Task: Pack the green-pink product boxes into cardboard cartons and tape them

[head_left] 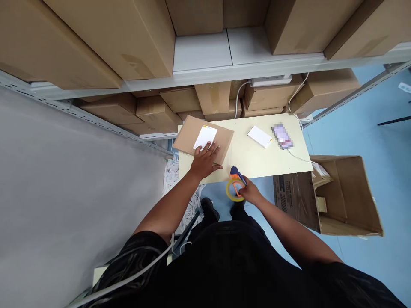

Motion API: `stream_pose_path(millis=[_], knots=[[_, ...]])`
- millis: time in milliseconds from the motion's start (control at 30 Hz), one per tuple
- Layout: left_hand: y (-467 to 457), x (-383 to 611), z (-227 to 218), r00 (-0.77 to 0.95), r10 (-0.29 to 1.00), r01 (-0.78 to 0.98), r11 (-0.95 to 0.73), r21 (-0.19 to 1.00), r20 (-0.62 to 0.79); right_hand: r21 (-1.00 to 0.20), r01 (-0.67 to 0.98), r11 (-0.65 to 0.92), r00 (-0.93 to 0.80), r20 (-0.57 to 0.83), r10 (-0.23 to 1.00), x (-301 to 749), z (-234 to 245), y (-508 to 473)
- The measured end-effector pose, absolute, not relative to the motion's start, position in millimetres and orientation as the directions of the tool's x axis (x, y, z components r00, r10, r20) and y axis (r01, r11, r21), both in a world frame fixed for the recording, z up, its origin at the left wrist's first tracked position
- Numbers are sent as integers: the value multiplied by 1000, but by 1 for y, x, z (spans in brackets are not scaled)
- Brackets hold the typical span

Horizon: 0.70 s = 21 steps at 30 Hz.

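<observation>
My left hand [205,159] lies flat with fingers spread on a flat brown cardboard package [221,137] at the left end of a pale yellow table [272,160]. Its fingertips touch a white label [205,136] on the package. My right hand [249,191] is closed round a tape dispenser [235,184] with an orange and blue body and a yellowish tape roll, held just off the table's near edge.
A white card stack [259,136] and a phone [281,136] on a white cable lie on the table's right part. An open cardboard box [340,194] stands on the blue floor at the right. Shelves of brown cartons [135,38] rise behind the table. Paper scraps [173,175] lie at the left.
</observation>
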State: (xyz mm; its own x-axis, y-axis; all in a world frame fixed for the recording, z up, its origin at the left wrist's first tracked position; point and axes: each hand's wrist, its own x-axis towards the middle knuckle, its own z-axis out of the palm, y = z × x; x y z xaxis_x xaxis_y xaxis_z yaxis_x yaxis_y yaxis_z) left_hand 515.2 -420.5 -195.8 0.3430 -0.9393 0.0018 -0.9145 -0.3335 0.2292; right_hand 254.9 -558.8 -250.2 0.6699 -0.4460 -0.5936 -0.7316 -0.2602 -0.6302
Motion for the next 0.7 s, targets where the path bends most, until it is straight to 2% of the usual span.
stream_pose_path(millis=[200, 400, 467, 533, 600, 700], knots=[[-433, 505, -193, 396, -916, -890, -398, 222, -59, -534, -632, -562, 755, -586, -293, 287, -229, -553], [-433, 515, -190, 401, -905, -883, -423, 201, -142, -449, -614, -649, 740, -613, -276, 341, -217, -564], [-435, 515, -190, 411, -898, -879, -436, 193, -157, -423, -548, -722, 770, -592, -238, 346, -210, -554], [-438, 513, -190, 423, -891, -874, -449, 184, -165, -450, -436, -779, 815, -564, -131, 355, -203, -537], [-439, 512, -191, 427, -886, -872, -456, 179, -179, -534, -366, -762, 839, -544, -22, 368, -196, -519], [-440, 513, -192, 419, -884, -870, -456, 185, -207, -623, -407, -668, 832, -555, 11, 380, -190, -507]])
